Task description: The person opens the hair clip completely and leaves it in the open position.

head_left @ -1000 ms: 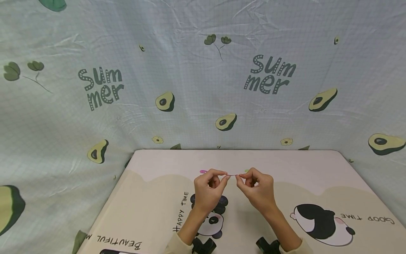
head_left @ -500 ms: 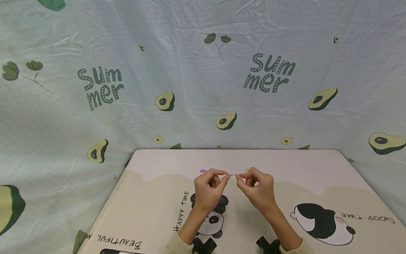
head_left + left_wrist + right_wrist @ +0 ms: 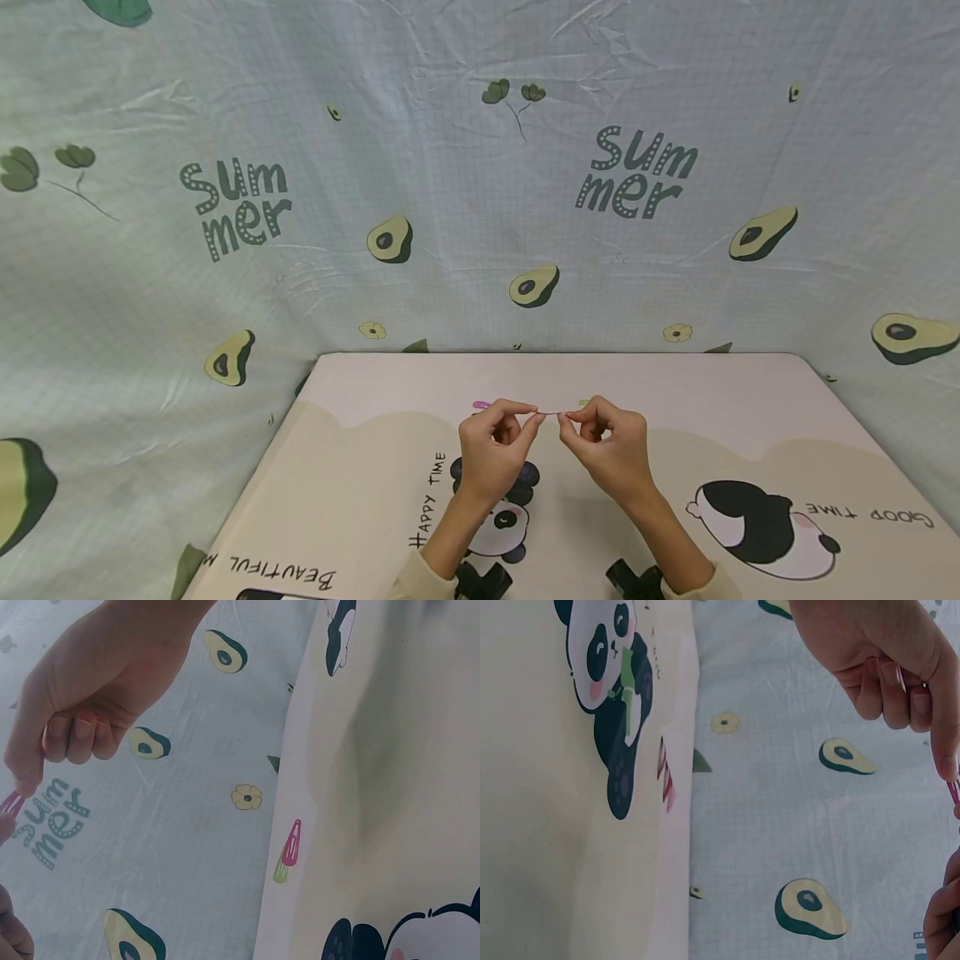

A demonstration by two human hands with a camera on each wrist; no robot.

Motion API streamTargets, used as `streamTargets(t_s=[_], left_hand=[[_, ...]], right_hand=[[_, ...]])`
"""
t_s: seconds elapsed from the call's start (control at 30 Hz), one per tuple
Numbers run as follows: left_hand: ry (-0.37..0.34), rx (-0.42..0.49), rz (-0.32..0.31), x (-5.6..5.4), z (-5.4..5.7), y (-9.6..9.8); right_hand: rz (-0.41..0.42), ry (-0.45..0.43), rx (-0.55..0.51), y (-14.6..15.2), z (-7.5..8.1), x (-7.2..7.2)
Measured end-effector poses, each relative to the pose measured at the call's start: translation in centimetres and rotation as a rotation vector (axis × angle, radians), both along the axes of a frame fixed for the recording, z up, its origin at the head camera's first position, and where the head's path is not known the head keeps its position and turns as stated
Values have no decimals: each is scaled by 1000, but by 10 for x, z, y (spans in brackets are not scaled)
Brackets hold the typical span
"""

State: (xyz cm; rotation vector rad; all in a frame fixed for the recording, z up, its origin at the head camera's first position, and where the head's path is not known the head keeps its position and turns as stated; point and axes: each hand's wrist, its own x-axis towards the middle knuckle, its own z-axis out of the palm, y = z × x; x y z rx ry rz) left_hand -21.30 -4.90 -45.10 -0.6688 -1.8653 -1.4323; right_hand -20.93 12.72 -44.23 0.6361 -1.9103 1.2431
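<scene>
A thin pink snap hair clip [image 3: 550, 413] is held level between both hands, above the table. My left hand [image 3: 491, 450] pinches one end of it between thumb and index finger, and my right hand [image 3: 611, 450] pinches the other end in the same way. The other fingers of each hand are curled in. In the left wrist view only part of the held pink hair clip [image 3: 11, 804] shows, at the left edge. Behind the left hand lies a pink hair clip [image 3: 481, 405]; a green hair clip [image 3: 582, 403] is partly hidden behind the right hand.
The table [image 3: 720, 392] has printed panda and dog pictures. In the left wrist view, a pink clip [image 3: 292, 844] overlaps a green clip [image 3: 280, 872] near the far edge. More clips [image 3: 664, 769] lie there in the right wrist view. A patterned curtain [image 3: 465, 167] hangs behind.
</scene>
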Motion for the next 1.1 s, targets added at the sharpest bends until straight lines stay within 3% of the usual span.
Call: streamTargets(t_s=[1.1], left_hand=[[4, -1, -10, 0, 0, 1]], right_hand=[[18, -8, 5, 1, 0, 0]])
